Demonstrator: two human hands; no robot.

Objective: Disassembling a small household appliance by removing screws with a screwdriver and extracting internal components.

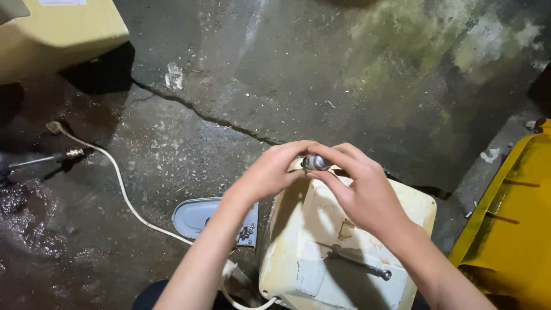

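Left hand: the left hand (pixel 265 172) comes in from 7 o'clock, its fingers pinched on a small silvery metal fitting (pixel 315 162) just above centre.
Right hand: the right hand (pixel 361 192) comes in from 5 o'clock, thumb and fingertips closed on the same fitting from the other side.
Fitting: it sits at the top edge of a worn cream plastic housing (pixel 321 241), touching it.
Doing it well: in my judgement, one hand should steady the fitting while the other turns it squarely, without tilting the housing.
Housing: it stands on the floor; its inside is hidden. A dark metal rod (pixel 360 265) lies on its face.
Floor: cracked, wet concrete (pixel 229 86).
Around: a grey metal plate (pixel 198 215) at 7 o'clock, a white cable (pixel 123 192) at 8, a cream box (pixel 57 31) at 10, a yellow bin (pixel 513 229) at 4, contents unseen.
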